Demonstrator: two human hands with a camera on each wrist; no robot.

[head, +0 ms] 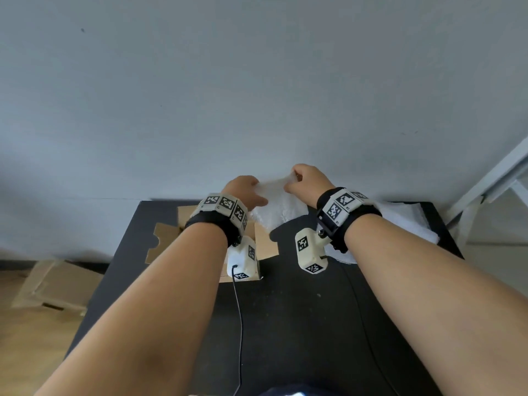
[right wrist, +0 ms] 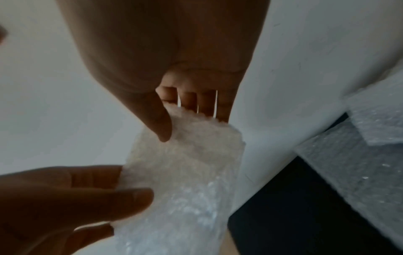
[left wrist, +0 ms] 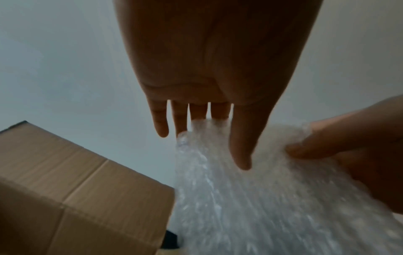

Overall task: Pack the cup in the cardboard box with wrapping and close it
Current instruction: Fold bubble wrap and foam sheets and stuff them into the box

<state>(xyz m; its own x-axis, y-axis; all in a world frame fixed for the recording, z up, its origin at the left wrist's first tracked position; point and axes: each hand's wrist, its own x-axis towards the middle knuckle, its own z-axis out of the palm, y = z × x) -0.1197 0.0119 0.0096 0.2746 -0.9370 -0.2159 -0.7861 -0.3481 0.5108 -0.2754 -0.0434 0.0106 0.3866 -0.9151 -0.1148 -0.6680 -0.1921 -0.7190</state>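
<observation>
The cardboard box [head: 265,241] sits open on the black table [head: 300,324] at centre frame, partly behind the left wrist. Above it the bubble wrap sheet [head: 275,205] hangs, pinched at its top edge by the left hand [head: 245,190] and right hand [head: 308,178]; the cup is not visible.

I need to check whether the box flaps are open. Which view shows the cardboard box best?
The head view: the cardboard box sits on the black table with flaps spread open. The left wrist view shows only one outer corner; the right wrist view shows none.
</observation>
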